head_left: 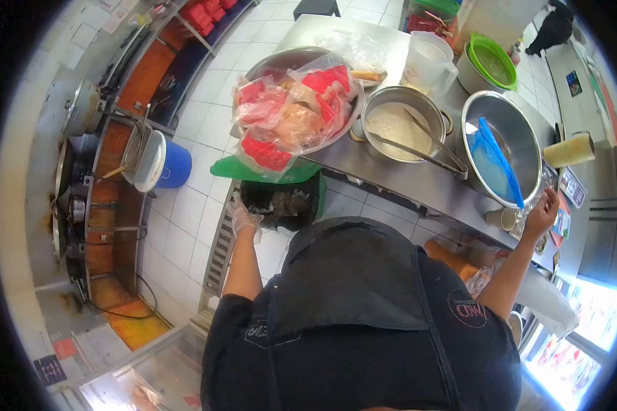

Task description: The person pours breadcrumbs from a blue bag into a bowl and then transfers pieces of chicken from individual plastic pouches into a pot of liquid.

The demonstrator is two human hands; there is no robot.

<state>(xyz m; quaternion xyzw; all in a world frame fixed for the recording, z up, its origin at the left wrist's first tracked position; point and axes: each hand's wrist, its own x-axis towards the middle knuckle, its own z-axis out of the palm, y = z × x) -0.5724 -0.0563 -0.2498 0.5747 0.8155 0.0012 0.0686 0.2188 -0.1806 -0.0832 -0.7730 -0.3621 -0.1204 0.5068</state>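
My left hand [245, 216] wears a clear plastic glove and hangs beside an open bin [281, 200] with dark waste inside; its fingers are blurred. My right hand [543, 211] is bare, by the right part of the steel table, near a paper cup [502, 218] and a large steel bowl [524, 137]. A blue plastic bag [492, 164] hangs over that bowl's inside. Its fingers look bent together, and what they hold, if anything, is too small to name. Red-printed plastic bags [295, 113] fill another bowl. Tongs [425, 152] lie across a pot of pale batter [399, 130].
The steel table [370, 177] runs along the front. On it are a measuring jug [426, 67], a green strainer [490, 63] and a paper roll [569, 151]. A blue bucket [175, 164] stands on the floor at left, beside the cooking station. A dark figure is at the upper right.
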